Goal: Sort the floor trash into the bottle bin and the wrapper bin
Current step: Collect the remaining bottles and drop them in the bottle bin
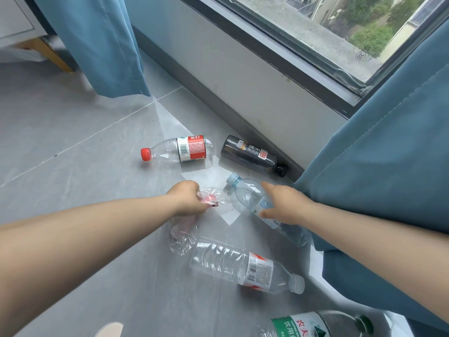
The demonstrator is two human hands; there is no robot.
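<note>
**Gripping a wrapper and a bottle on the floor**

Lying scattered on the grey tiled floor (73, 142) are five bottles, all on their sides. The red-capped bottle (179, 150) at centre frame, the white-capped bottle (233, 263) lower down and the blue-capped bottle (245, 195) are clear and look empty. What the dark bottle (250, 154) by the wall holds cannot be told. A green-labelled bottle (315, 324) is cut off by the bottom edge.

At the middle of the frame the left hand (188, 198) is closed in a fist round a crumpled clear wrapper (216, 200) with pink print. More crinkled film trails below the wrist towards the white-capped bottle; it may be a second wrapper.

Just to the right, the right hand (289, 205) holds the blue-capped bottle at its label, forefinger stretched along the upper side and thumb pressed on the lower side. The cap points to the upper left. The bottle's base lies near the hem of the blue curtain (388, 154).

Both bare forearms reach in from the lower corners.
</note>
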